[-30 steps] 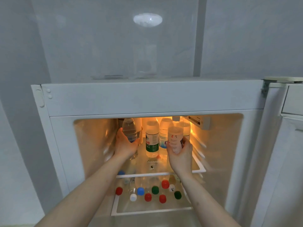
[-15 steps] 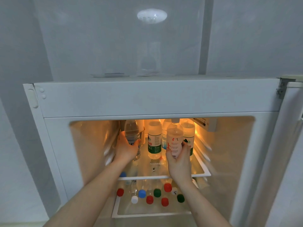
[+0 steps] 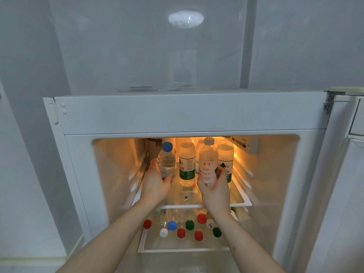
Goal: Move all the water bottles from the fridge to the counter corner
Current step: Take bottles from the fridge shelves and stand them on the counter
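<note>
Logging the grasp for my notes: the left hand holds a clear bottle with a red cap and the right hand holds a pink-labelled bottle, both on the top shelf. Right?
Not quite. The head view shows the left hand gripping a clear plastic bottle with a blue cap, not red. The right hand does hold the pink-labelled bottle.

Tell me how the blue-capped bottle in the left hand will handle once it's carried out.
The blue-capped bottle looks full of clear water, so probably heavy for its size. Its thin clear plastic may flex under the left hand. Coming from a fridge, it could be slightly slippery, though no moisture shows.
</note>
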`<state>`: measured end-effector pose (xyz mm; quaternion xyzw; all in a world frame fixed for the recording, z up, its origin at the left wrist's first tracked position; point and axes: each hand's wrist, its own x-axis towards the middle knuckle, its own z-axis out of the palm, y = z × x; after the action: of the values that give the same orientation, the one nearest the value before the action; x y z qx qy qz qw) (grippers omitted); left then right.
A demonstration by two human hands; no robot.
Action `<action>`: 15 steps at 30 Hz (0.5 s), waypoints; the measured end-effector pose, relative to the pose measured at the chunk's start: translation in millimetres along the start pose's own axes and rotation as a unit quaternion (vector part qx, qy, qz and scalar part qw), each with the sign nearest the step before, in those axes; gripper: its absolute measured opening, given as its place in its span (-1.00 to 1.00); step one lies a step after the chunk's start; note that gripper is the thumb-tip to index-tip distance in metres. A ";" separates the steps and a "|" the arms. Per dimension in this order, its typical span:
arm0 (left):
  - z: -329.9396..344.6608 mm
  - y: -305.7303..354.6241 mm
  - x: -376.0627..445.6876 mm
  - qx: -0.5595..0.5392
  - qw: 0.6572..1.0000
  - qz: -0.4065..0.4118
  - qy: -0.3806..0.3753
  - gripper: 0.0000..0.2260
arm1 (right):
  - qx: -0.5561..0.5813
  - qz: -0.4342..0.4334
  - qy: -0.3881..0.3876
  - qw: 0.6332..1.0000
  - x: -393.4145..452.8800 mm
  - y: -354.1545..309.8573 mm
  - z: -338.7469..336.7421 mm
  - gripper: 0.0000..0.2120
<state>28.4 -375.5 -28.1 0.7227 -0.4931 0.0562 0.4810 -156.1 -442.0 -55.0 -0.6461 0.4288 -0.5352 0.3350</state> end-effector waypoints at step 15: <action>-33.4 19.1 -68.5 -0.104 0.992 0.067 -0.013 -0.54 | -0.001 -0.085 -0.050 0.995 -33.0 -13.7 -19.1 -0.35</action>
<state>-7.8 -306.2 -36.2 0.6346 -0.5500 0.0278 0.5422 -174.1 -405.7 -52.2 -0.7063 0.3562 -0.5284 0.3084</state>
